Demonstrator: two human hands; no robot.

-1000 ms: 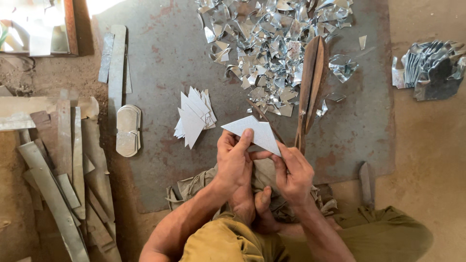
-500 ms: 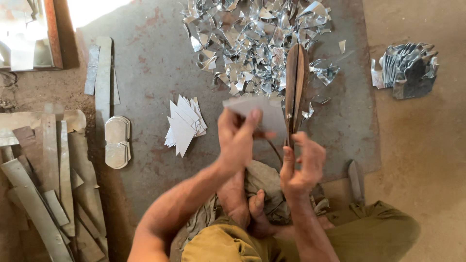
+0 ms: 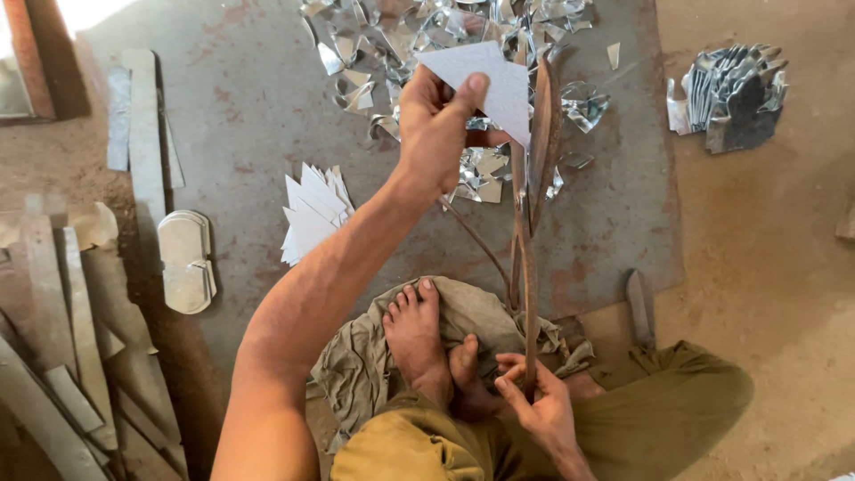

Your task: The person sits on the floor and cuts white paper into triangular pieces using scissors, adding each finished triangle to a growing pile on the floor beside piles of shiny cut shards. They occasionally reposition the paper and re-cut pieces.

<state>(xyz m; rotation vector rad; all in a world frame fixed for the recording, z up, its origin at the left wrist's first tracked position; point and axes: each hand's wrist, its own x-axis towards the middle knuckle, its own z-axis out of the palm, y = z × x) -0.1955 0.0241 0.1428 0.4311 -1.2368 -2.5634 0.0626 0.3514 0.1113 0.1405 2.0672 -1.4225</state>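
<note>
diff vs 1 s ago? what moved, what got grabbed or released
The left hand carried the pale sheet piece up and away from the body into the blades of the long shears. The right hand let go of the sheet, dropped back toward the lap and took the shears' lower handle. Unchanged: stack of cut triangles, shiny scrap pile, strips on the left.

Left hand [image 3: 434, 134] holding white sheet-metal piece [image 3: 485, 85] between blades of long shears [image 3: 532, 196]; right hand [image 3: 534, 401] gripping shears handle.
</note>
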